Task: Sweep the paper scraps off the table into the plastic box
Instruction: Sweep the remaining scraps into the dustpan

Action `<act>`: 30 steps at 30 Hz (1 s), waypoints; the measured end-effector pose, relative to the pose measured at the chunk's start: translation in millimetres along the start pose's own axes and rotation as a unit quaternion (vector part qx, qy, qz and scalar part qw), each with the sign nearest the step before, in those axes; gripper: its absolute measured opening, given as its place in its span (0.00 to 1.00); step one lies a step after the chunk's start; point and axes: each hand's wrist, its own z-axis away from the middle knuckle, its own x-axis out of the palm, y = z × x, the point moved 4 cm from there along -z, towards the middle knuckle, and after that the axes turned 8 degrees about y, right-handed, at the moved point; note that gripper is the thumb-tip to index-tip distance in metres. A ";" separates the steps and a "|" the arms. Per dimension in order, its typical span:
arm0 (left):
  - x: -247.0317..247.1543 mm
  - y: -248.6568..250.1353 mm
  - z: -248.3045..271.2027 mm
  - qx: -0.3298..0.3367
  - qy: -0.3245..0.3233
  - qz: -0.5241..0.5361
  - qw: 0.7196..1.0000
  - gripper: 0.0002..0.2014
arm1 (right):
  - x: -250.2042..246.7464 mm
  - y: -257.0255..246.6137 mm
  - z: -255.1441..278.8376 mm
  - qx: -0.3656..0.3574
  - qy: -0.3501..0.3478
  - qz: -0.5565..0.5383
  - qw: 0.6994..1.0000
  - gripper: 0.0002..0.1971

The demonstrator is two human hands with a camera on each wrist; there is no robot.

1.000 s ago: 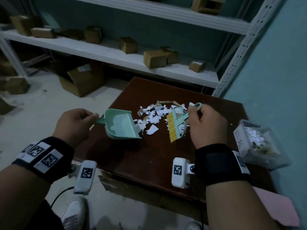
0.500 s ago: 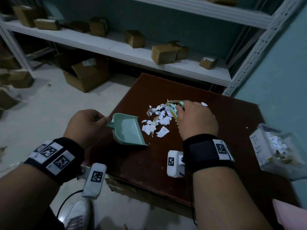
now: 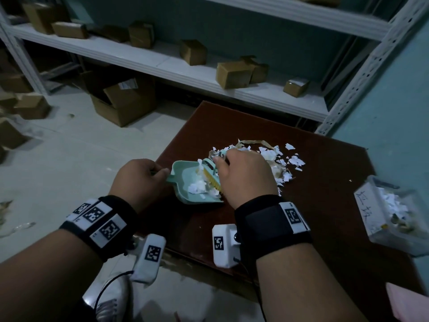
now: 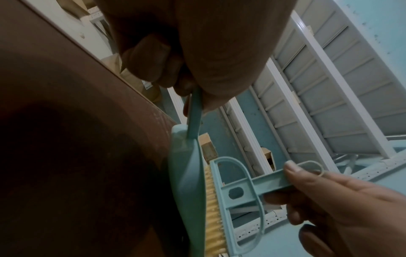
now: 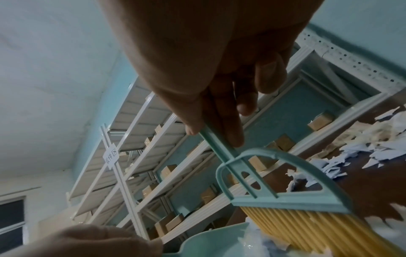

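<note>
The left hand (image 3: pixel 139 180) is curled tight round the thin handle of a mint-green dustpan (image 3: pixel 190 182), which lies on the dark brown table (image 3: pixel 325 205) near its left edge with its open mouth facing right; in the left wrist view the fingers (image 4: pixel 151 57) wrap the handle just above the pan's back wall. The right hand (image 3: pixel 243 175) grips the handle of a small green brush (image 3: pixel 210 168) with yellow bristles, thumb along one side and fingers folded round the other; the bristles stand inside the mouth of the pan, touching white scraps gathered there. The remaining paper scraps (image 3: pixel 278 159) lie in a loose heap on the table just right of and behind the right hand, mixed with a curled strip of brownish paper; a few single pieces lie apart toward the right. The plastic box (image 3: pixel 371 217) stands at the right edge of the table, well apart from the pan, with white scraps inside and handwriting on its near wall; the box is blurred, so the writing cannot be read. Behind the table stands a white metal shelf (image 3: pixel 162 63) bearing small cardboard cartons (image 3: pixel 233 74); more cartons lie on the pale floor at the left. Both wrists carry black bands with printed square markers.
</note>
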 end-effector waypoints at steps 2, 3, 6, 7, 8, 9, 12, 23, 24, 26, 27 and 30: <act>2.2 -0.4 1.4 -0.003 -0.006 0.009 1.000 0.14 | -2.7 -4.2 3.7 -0.012 0.004 -0.026 1.000 0.23; 3.0 -0.3 1.8 -0.003 -0.009 0.013 1.000 0.14 | -5.5 -4.8 5.3 -0.016 0.011 -0.037 0.999 0.23; 1.5 -0.4 1.3 -0.006 -0.012 0.037 0.999 0.12 | -19.9 3.7 5.1 -0.004 0.043 -0.046 0.998 0.21; -0.2 -0.6 0.1 -0.005 -0.011 0.046 0.999 0.12 | -26.7 9.7 3.8 0.002 0.056 -0.037 0.998 0.19; -2.2 -1.0 -1.1 -0.003 -0.010 0.056 0.998 0.12 | -33.2 17.9 2.5 0.010 0.069 -0.020 0.997 0.17; -4.0 -1.6 -2.6 -0.001 -0.010 0.065 0.998 0.12 | -40.5 27.1 1.2 0.020 0.085 0.000 0.996 0.17; -6.4 -6.7 -4.7 -0.030 -0.022 0.104 0.994 0.13 | -54.3 61.8 -1.4 0.074 0.110 0.061 0.989 0.18; 1.3 4.7 2.5 -0.009 -0.042 0.050 0.998 0.14 | -31.8 116.9 3.0 0.149 0.067 0.134 0.977 0.20; 1.6 5.6 2.6 -0.009 -0.041 0.048 0.998 0.14 | -29.1 113.4 2.8 0.144 0.054 0.133 0.979 0.20; 3.3 7.3 4.0 -0.010 -0.045 0.045 0.998 0.14 | -25.3 103.1 2.0 0.132 0.035 0.124 0.983 0.19; 4.5 8.0 5.3 -0.010 -0.049 0.041 0.998 0.14 | -24.6 95.7 1.9 0.123 0.030 0.117 0.985 0.19; 9.2 9.3 9.2 -0.010 -0.057 0.039 0.998 0.14 | -22.7 70.5 4.8 0.089 0.017 0.090 0.992 0.18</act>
